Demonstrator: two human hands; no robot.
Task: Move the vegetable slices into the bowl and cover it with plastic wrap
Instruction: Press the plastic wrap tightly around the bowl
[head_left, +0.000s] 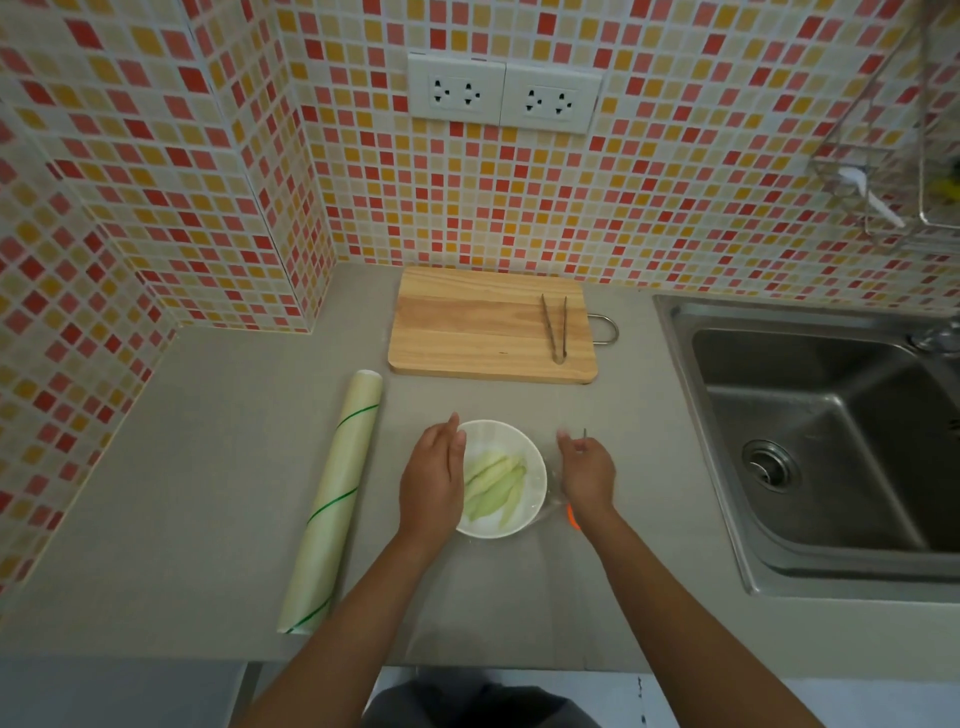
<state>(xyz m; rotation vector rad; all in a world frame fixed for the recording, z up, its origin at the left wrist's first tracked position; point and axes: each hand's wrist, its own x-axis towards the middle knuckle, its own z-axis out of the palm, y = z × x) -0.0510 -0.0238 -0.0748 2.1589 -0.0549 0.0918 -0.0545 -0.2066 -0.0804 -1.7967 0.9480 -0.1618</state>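
Left hand (432, 478) flat, fingers extended, on bowl (535, 486) rim, gripping nothing. Vegetable slices (493, 486) inside. Right hand (587, 475) beside bowl; grip unclear.

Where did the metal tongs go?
In the head view, the tongs lie on the right part of the wooden cutting board, at the back of the counter near the tiled wall, beyond the white bowl.

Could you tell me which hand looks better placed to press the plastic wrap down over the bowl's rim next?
Probably left: the left hand already lies over the bowl; the right hand sits beside it.
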